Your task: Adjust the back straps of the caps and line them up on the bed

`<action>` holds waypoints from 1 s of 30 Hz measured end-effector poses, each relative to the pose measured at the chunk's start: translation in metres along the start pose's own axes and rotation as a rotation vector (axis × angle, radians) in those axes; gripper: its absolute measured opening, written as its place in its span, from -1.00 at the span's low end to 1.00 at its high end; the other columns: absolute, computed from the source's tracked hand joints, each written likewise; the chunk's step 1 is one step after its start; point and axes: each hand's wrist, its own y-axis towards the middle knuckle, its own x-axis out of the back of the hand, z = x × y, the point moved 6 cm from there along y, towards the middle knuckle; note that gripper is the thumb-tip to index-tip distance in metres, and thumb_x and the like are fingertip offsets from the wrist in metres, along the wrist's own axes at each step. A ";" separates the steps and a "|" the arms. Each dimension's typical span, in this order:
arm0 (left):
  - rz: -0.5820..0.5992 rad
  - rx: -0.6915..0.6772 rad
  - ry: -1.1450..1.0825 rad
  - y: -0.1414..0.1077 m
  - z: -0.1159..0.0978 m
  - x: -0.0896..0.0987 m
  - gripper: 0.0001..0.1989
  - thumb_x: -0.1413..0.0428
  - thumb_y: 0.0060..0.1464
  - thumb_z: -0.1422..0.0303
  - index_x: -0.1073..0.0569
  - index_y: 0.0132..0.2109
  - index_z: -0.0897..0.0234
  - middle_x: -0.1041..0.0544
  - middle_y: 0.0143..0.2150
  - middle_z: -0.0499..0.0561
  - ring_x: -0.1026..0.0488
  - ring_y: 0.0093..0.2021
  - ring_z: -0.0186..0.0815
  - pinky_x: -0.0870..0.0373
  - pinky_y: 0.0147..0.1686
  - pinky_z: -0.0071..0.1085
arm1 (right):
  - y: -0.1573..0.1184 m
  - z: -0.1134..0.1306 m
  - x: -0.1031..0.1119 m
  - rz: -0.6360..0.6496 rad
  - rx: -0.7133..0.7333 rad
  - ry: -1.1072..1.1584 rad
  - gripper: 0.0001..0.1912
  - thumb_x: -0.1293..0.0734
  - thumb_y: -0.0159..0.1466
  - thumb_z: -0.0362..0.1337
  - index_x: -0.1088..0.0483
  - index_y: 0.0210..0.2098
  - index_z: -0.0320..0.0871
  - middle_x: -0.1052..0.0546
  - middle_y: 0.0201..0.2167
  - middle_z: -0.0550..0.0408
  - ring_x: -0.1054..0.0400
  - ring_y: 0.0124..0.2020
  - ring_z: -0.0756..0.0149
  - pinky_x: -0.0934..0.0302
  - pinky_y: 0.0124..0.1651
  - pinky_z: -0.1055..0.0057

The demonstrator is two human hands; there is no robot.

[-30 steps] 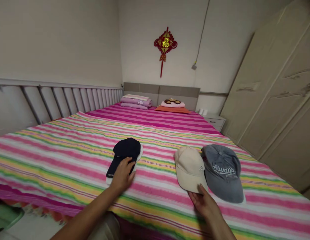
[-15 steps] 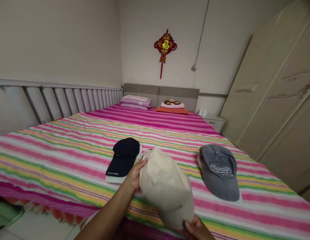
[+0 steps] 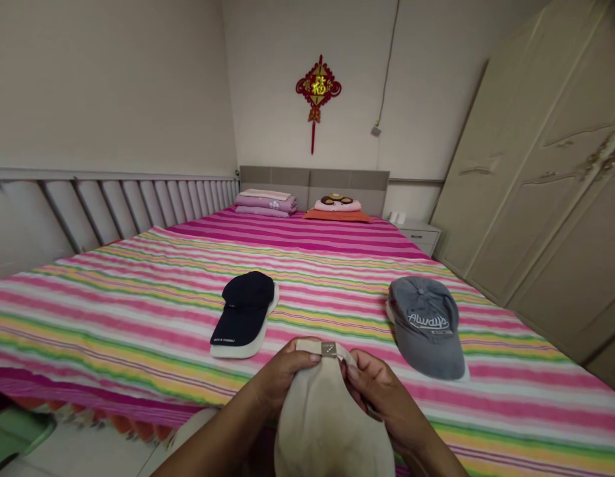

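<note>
A beige baseball cap (image 3: 331,417) is held up close in front of me, its back strap and metal buckle facing up. My left hand (image 3: 292,368) pinches the strap on the left of the buckle. On the right, my right hand (image 3: 374,384) grips the strap and the edge of the back opening. A navy cap (image 3: 247,308) lies on the bed to the left, with a white cap (image 3: 252,344) partly showing beneath it. To the right lies a grey cap (image 3: 426,331) with white lettering, a pale edge showing under it.
A striped sheet (image 3: 138,318) covers the bed. Folded purple bedding (image 3: 265,204) and a pink folded pile (image 3: 337,205) sit by the headboard (image 3: 347,182). A wardrobe (image 3: 525,172) and nightstand (image 3: 419,235) stand on the right, a green stool (image 3: 19,430) at lower left.
The beige cap has been turned so its back strap faces up, and brought lower and nearer. My right hand has moved from the brim to the strap; my left hand still holds the strap side.
</note>
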 end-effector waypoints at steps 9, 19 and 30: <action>-0.160 0.028 0.148 -0.002 -0.001 0.001 -0.92 -0.12 -0.37 0.49 -0.34 -0.59 0.37 -0.30 -0.70 -0.12 -0.18 -0.69 -0.51 -0.07 -0.65 -0.56 | 0.000 0.003 0.002 0.021 -0.001 -0.020 -0.72 -0.31 0.10 -0.10 -0.28 -0.55 -0.19 -0.07 -0.85 0.37 0.23 -0.81 0.62 0.32 -0.76 0.61; -0.177 0.056 0.107 -0.001 0.008 0.008 -0.85 -0.21 -0.39 0.45 -0.37 -0.60 0.39 -0.30 -0.72 -0.12 -0.14 -0.71 -0.54 -0.01 -0.67 -0.56 | 0.004 -0.002 0.007 0.007 0.000 -0.031 -0.71 -0.34 0.06 -0.10 -0.32 -0.57 -0.21 -0.08 -0.88 0.37 0.21 -0.82 0.63 0.32 -0.76 0.60; -0.082 -0.049 -0.046 -0.001 0.002 0.012 -0.72 -0.27 -0.32 0.28 -0.36 -0.56 0.39 -0.30 -0.68 -0.12 -0.18 -0.70 -0.54 -0.08 -0.65 -0.57 | 0.006 0.015 0.030 -0.203 0.175 0.305 -0.75 -0.35 0.06 -0.22 -0.24 -0.63 -0.17 -0.06 -0.82 0.36 0.14 -0.79 0.61 0.16 -0.70 0.58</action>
